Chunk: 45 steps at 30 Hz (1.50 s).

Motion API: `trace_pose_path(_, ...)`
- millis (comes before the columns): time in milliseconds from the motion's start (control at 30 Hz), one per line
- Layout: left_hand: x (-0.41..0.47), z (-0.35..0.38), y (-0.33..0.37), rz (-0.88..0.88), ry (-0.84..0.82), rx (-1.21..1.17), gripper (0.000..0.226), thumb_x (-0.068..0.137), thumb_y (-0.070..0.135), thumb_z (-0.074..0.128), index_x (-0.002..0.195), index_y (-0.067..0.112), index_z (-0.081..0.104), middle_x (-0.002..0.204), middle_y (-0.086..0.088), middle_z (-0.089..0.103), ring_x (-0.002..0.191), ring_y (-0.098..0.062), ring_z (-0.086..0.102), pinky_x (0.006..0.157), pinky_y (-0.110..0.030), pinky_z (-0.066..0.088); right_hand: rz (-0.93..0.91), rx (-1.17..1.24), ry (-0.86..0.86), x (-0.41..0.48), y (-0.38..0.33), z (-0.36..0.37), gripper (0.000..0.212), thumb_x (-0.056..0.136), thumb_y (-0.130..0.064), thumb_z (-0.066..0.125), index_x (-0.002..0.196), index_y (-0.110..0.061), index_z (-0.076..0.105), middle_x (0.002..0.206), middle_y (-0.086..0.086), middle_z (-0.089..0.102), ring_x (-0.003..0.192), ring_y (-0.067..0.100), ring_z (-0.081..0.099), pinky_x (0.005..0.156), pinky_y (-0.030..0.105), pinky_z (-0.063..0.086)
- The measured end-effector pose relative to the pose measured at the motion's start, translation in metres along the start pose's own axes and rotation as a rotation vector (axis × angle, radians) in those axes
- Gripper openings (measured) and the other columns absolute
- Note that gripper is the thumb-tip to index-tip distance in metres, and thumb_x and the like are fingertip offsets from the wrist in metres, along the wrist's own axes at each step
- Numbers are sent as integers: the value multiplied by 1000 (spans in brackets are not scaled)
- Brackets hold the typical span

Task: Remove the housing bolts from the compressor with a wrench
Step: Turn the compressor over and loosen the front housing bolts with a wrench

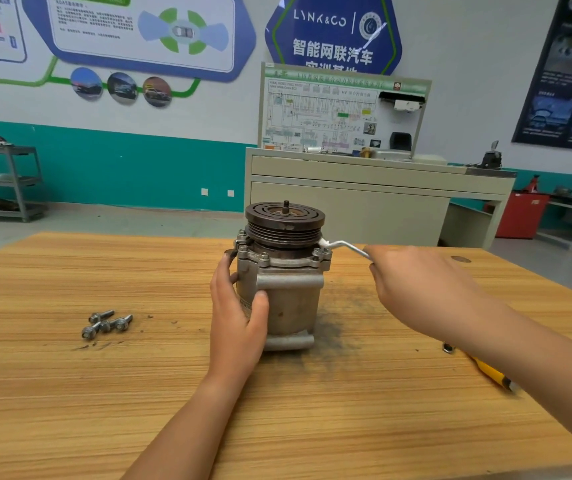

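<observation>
Two bare forearms reach in from the near edge of the counter [70, 393]. The left hand [239, 306] grips the compressor [288, 292], fingers wrapped round its left side and thumb pressed across the front. The right hand [416, 285] holds the handle of one bright wrench [345, 245], fingers curled closed around it. The wrench head sits at the right side of the housing flange, against the bolts there. One compressor stands upright near the middle of the counter, closer to the far edge than to the near one, with its grooved pulley [284, 216] on top. Around the flange under the pulley, five bolt heads [264, 258] show: three on the left and front, two close together on the right. To the left, well apart from the compressor, the loose bolts [106, 323] lie in a small touching cluster; at least three can be counted, possibly four. A dark smudge [340, 327] stains the wood just right of the compressor's base. One yellow-handled tool [488, 370] lies near the right edge, partly hidden under the right forearm, with a small metal piece [448, 348] beside it. Bare wood stretches between the loose bolts and the left edge, and from the compressor toward the near edge. Beyond the far edge stands a beige cabinet [346, 202].
</observation>
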State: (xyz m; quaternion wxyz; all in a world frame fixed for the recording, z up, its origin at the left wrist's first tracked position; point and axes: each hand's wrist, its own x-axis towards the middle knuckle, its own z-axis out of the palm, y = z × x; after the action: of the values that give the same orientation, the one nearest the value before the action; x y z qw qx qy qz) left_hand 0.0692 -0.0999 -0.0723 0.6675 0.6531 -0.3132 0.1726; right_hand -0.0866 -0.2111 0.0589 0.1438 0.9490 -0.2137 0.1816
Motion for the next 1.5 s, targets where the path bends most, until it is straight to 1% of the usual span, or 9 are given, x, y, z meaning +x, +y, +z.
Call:
trace_pose_path(200, 0, 0, 0, -1, -2, -5, 61, 83, 35, 44, 129, 51, 8, 127, 44, 14, 117, 29, 20, 93, -2, 22, -67, -189, -101, 8, -17, -10, 25, 89, -1, 37, 109, -12, 48, 65, -2, 36, 62, 19, 43, 46, 26, 28)
trace_pose_path(367, 0, 1, 0, -26, 10, -4, 62, 82, 35, 44, 133, 46, 10, 135, 28, 21, 125, 12, 26, 94, -5, 23, -170, -362, -169, 10, -32, -20, 32, 90, 4, 42, 121, -2, 48, 101, 5, 57, 88, 26, 59, 59, 29, 36)
trace_pose_path(500, -1, 1, -1, -13, 0, -10, 62, 88, 29, 48, 133, 46, 10, 138, 23, 23, 128, 5, 28, 100, -19, 28, -240, -417, -101, 14, -14, -12, 27, 95, -17, 36, 118, -8, 47, 62, -2, 36, 49, 14, 32, 41, 23, 26)
trace_pose_path(700, -2, -1, 3, -14, -8, -3, 64, 92, 20, 50, 135, 46, 10, 139, 23, 22, 130, 3, 26, 107, -29, 32, -305, -462, -9, 49, 26, 5, 20, 95, -16, 33, 113, -16, 43, 59, -4, 40, 47, 12, 37, 41, 25, 26)
trace_pose_path(833, -2, -2, 5, -21, -14, 8, 63, 92, 21, 50, 135, 44, 9, 140, 21, 21, 132, 1, 26, 110, -35, 32, -307, -392, 14, 82, 27, 23, 24, 91, -5, 43, 113, -14, 46, 76, -1, 50, 72, 19, 52, 74, 33, 42)
trace_pose_path(1000, -2, -3, 5, -33, -16, 0, 64, 92, 22, 50, 133, 48, 8, 141, 21, 21, 135, -2, 26, 110, -43, 33, -315, -266, 216, 106, 21, 66, 35, 91, 1, 40, 122, -12, 48, 120, 6, 58, 113, 22, 52, 108, 38, 21)
trace_pose_path(1133, -2, -3, 5, -31, -17, -2, 64, 92, 20, 50, 133, 47, 9, 142, 20, 21, 137, -6, 25, 111, -44, 32, -212, -10, 284, 106, 12, 72, 31, 94, -4, 39, 121, -14, 52, 114, 5, 63, 102, 26, 56, 91, 34, 38)
trace_pose_path(1300, -2, -2, 5, -35, -20, 14, 64, 93, 19, 50, 136, 43, 9, 142, 19, 20, 138, -7, 24, 111, -45, 31, 19, 712, 431, 63, 20, 44, 31, 99, -19, 35, 128, -11, 40, 72, 13, 61, 62, 29, 58, 57, 44, 50)
trace_pose_path(1500, -2, -2, 6, -38, -15, 21, 61, 90, 29, 47, 136, 44, 9, 145, 17, 20, 138, -7, 24, 114, -41, 28, -74, 110, 121, 10, 24, 20, 34, 98, -25, 30, 132, -27, 32, 61, -2, 50, 54, 19, 49, 45, 29, 34)
